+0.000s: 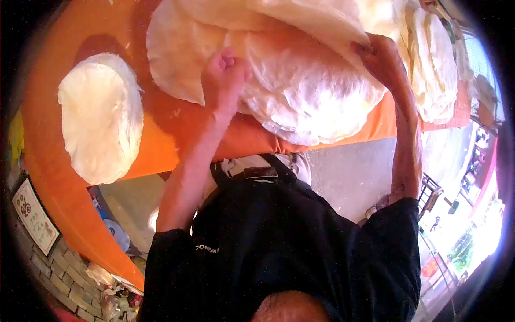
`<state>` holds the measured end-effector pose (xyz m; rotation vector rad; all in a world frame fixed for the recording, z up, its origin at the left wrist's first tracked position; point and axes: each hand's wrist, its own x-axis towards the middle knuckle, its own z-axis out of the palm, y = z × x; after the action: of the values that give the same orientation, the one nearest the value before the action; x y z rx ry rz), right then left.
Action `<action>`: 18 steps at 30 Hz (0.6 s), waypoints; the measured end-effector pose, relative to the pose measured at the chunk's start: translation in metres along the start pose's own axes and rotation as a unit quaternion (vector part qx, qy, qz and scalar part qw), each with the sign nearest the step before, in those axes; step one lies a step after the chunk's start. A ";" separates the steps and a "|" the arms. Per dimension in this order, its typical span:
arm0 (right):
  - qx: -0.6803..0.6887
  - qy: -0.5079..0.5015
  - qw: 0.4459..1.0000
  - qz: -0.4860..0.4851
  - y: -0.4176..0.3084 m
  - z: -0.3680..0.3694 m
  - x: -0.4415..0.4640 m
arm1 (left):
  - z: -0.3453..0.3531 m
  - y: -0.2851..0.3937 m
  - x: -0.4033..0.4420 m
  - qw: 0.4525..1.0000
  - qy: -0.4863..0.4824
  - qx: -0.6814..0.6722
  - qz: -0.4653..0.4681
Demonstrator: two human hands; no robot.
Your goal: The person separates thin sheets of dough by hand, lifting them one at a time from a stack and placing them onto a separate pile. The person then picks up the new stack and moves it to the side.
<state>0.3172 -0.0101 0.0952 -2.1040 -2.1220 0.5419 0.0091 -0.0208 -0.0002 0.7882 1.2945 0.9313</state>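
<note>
Large, thin, soft cream-white sheets (pixel 316 102) lie layered in an oval pile on the orange-covered table. My right hand (pixel 383 59) pinches the edge of an upper sheet (pixel 332 27) at the pile's right side, and that edge is raised in a curve. Over the pile's left part, my left hand (pixel 226 80) is closed with its fingers curled in. Whether it grips a sheet edge cannot be made out. Another thin sheet (pixel 174 64) spreads out to the left of this hand.
A separate oval white stack (pixel 102 118) lies on the orange table cover (pixel 155 145) at the left. More folded white layers (pixel 432 70) are at the right end. A framed sign (pixel 35 216) leans by brickwork at lower left. The table's near edge runs before my body.
</note>
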 end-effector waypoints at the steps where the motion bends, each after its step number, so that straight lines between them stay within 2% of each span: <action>1: 0.013 -0.010 0.998 0.055 0.009 -0.002 0.006 | -0.003 0.004 0.016 0.999 0.001 -0.044 -0.020; 2: 0.025 -0.017 0.994 0.109 0.016 -0.006 0.012 | -0.006 0.009 0.032 0.995 0.001 -0.089 -0.036; 3: 0.096 0.019 0.991 0.086 0.028 -0.016 0.016 | -0.010 0.009 0.047 0.985 -0.022 -0.165 -0.053; 4: 0.165 0.056 0.983 0.063 0.023 -0.032 0.020 | -0.012 0.010 0.060 0.981 -0.026 -0.182 -0.068; 5: 0.180 0.059 0.976 0.109 0.014 -0.053 0.015 | -0.013 0.010 0.072 0.976 -0.031 -0.199 -0.085; 6: 0.246 0.088 0.960 0.101 0.016 -0.060 0.011 | -0.013 0.012 0.080 0.971 -0.037 -0.215 -0.102; 8: 0.284 0.116 0.940 0.146 0.006 -0.072 0.002 | -0.009 0.014 0.086 0.957 -0.016 -0.274 -0.092; 10: 0.462 0.147 0.868 0.112 0.035 -0.053 -0.004 | 0.003 0.016 0.092 0.949 -0.006 -0.301 -0.095; 14: 0.479 0.152 0.843 0.193 0.047 -0.046 -0.002 | 0.023 0.026 0.102 0.956 0.024 -0.264 -0.126; 15: 0.429 0.116 0.888 0.122 0.090 -0.042 0.003 | 0.026 0.030 0.105 0.959 0.030 -0.248 -0.132; 16: 0.231 0.124 0.963 0.068 0.110 -0.052 0.006 | 0.031 0.036 0.106 0.967 0.034 -0.228 -0.111; 18: -0.001 0.136 0.990 -0.042 0.127 -0.092 0.019 | 0.039 0.051 0.104 0.979 0.044 -0.185 -0.072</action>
<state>0.4661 0.0218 0.1373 -1.9500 -2.0436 0.2279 0.0444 0.0962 0.0049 0.3617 1.1885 1.0585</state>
